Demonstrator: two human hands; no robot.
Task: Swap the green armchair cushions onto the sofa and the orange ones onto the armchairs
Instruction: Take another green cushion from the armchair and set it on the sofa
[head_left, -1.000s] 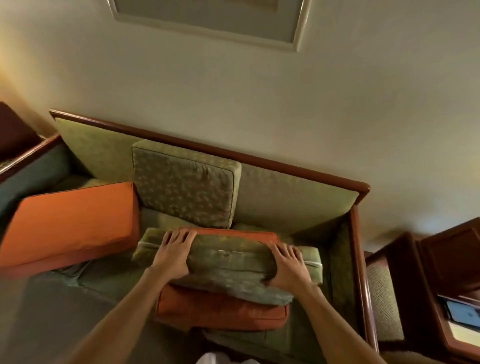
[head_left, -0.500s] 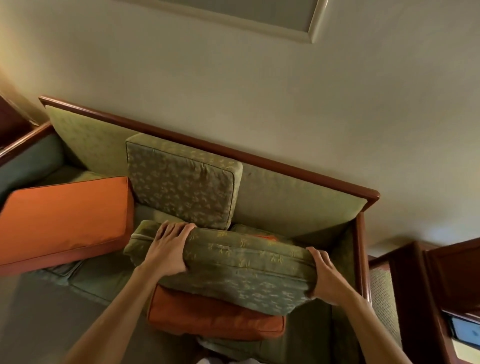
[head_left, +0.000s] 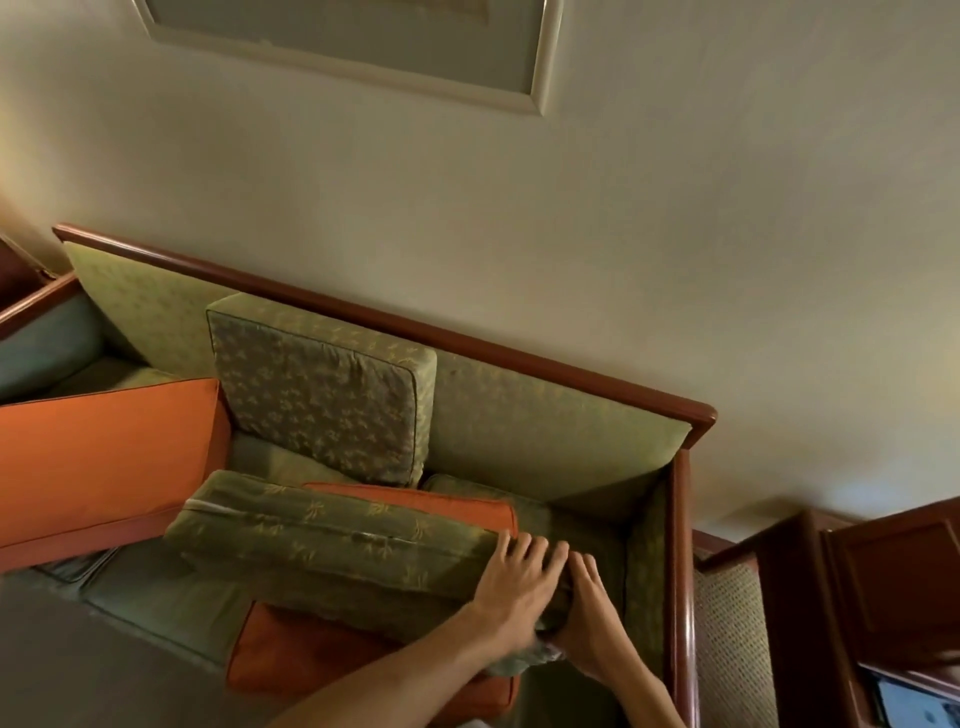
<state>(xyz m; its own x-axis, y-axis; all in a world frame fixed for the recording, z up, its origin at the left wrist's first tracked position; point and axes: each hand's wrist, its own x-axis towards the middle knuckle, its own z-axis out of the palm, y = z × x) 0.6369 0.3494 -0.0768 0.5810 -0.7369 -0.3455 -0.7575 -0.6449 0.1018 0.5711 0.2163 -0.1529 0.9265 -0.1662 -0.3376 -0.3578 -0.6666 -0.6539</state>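
Note:
A green patterned cushion (head_left: 332, 540) lies across the sofa seat on top of an orange cushion (head_left: 306, 660). My left hand (head_left: 514, 592) and my right hand (head_left: 587, 618) both grip its right end, side by side, fingers over the top. Another green cushion (head_left: 322, 395) stands upright against the sofa back (head_left: 545, 431). A large orange cushion (head_left: 104, 457) lies tilted on the left part of the seat.
The sofa's wooden right arm (head_left: 680, 571) runs close beside my hands. A cane-sided wooden armchair (head_left: 737, 639) and dark wooden furniture (head_left: 893, 587) stand to the right. A framed picture (head_left: 353, 52) hangs on the wall above.
My left hand has moved from the cushion's left end to its right end, beside my right hand. The cushion's left end now rests unheld, and more orange shows behind it.

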